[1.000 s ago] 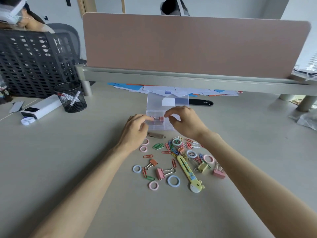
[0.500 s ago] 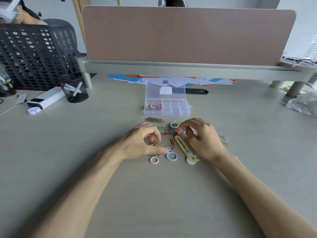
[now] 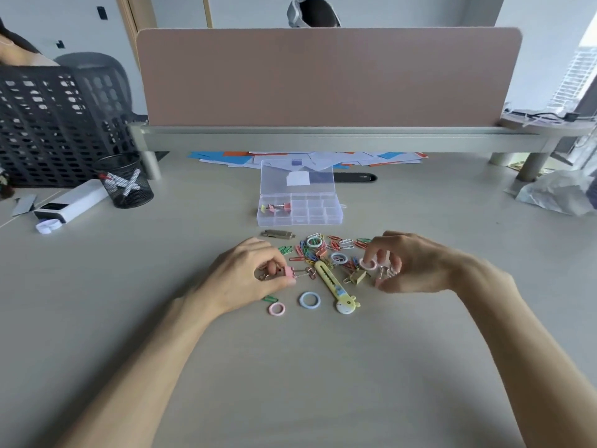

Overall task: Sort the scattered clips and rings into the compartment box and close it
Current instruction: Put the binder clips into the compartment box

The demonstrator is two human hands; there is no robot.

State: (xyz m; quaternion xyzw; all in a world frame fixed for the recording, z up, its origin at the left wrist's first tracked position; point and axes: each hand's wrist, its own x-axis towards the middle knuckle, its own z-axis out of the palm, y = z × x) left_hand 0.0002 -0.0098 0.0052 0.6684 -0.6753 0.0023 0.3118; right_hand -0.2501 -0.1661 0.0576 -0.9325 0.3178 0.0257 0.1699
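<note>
A clear compartment box stands open on the desk, lid tilted back, with a few binder clips in its left compartment. In front of it lies a heap of coloured paper clips and rings. My left hand pinches a pink binder clip at the heap's left edge. My right hand holds a pink ring and a pink binder clip at the heap's right edge. A blue ring, a pink ring and an olive binder clip lie loose nearby.
A yellow giraffe box cutter lies among the clips, a grey metal piece just before the box. A black mesh pen cup and a white device stand at the left. Coloured papers lie under the shelf.
Both hands came back from the box to the heap. The left took up a pink binder clip; the right shifted right and picked up a pink ring and a clip.
</note>
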